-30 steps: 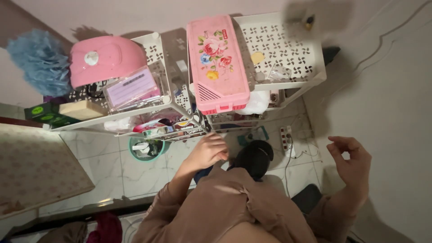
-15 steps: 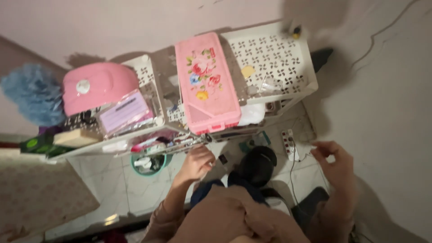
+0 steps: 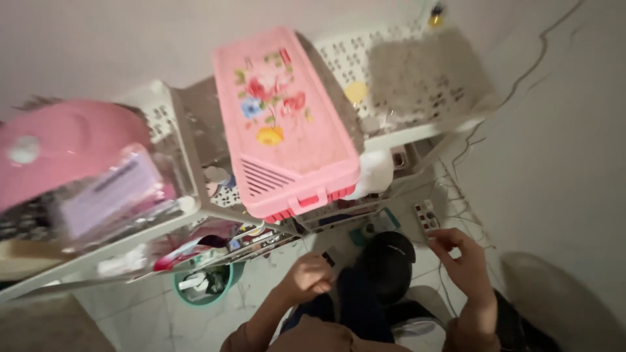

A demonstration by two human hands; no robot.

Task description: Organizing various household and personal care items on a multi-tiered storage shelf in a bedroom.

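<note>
You have one view only, from the camera worn on your head. It looks steeply down past your chest to the tiled floor (image 3: 163,326), facing the wall. The pink floral box (image 3: 283,120) on the white perforated rack (image 3: 417,85) sits nearest the lens and fills the upper middle; your left hand (image 3: 312,277) and right hand (image 3: 460,257) show low in frame, farther below.

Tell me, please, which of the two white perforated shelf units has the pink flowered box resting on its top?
The right unit: the pink box lies on its top tray, overhanging the left and front edges. The left unit instead carries a rounded pink lid and a clear case.
</note>
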